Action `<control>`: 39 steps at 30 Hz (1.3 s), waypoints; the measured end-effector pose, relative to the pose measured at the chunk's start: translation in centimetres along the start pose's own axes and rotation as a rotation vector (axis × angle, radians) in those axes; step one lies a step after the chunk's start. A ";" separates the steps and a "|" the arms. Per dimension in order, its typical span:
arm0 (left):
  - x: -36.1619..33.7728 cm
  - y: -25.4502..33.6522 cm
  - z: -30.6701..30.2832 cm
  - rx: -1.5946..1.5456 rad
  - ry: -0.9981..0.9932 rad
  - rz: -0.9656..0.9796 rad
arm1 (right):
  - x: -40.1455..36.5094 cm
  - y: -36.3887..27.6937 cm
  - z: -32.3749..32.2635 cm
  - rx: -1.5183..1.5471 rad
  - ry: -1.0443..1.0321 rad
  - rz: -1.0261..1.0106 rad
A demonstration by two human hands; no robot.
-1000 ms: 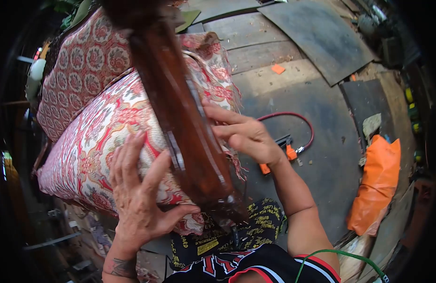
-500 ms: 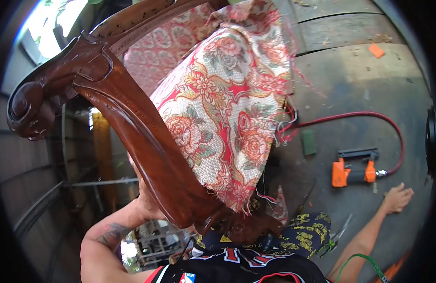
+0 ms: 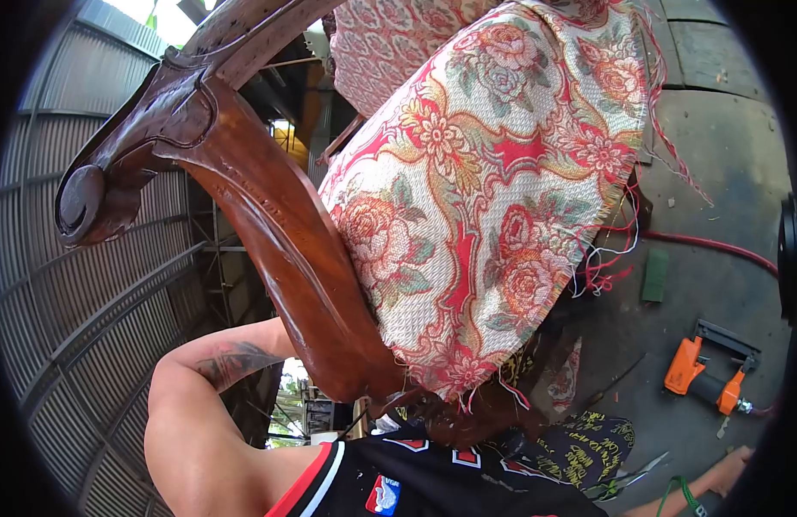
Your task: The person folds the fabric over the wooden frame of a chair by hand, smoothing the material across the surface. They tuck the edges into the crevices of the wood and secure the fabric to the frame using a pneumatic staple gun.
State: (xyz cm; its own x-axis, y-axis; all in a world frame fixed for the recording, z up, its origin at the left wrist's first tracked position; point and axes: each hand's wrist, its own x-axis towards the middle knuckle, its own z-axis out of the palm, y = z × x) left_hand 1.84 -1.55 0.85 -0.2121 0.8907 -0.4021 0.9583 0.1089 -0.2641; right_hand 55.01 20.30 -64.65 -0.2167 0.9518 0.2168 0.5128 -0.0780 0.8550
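A carved, varnished brown wooden furniture frame [image 3: 286, 250] stands tilted on the left. Flowered red and cream fabric [image 3: 467, 189] with frayed edges is draped beside it. My left forearm passes behind the wood, which hides my left hand. At the lower right edge, my right hand [image 3: 733, 470] rests on the grey floor, nothing seen in it, fingers apart and partly cut off by the dark rim. Above it lies an orange and black air stapler [image 3: 710, 375], not touched by the hand.
A red hose [image 3: 717, 247] runs across the floor [image 3: 709, 172] to the right. A green block [image 3: 654, 275] lies below it. Scissors [image 3: 635, 474] and a thin dark tool [image 3: 618, 381] are near my legs. Corrugated metal wall [image 3: 45, 302] stands at the left.
The view has shifted, so the fabric and stapler appear further right and larger. My left hand, partly visible before, is now hidden behind the wood. My right hand sits nearer the view's lower right edge.
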 end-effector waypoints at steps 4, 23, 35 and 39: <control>1.1 0.7 1.4 -0.020 0.125 0.115 | -1.8 -2.8 6.9 0.170 -0.002 0.092; 3.0 4.2 2.2 -0.237 0.530 0.201 | 13.6 18.9 -15.8 2.092 -0.306 0.206; 4.1 4.2 3.7 -0.379 0.701 0.197 | 9.5 36.2 -51.1 2.384 0.203 -0.052; 4.0 4.2 3.7 -0.397 0.714 0.209 | 9.3 40.3 -58.3 2.541 -0.469 -0.489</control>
State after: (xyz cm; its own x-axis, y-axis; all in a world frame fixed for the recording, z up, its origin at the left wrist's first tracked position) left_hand 4.34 0.84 -5.11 0.0210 0.9605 0.2774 0.9889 -0.0607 0.1354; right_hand 25.22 8.71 -0.72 -0.6089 0.7918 -0.0468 0.0787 0.0016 -0.9969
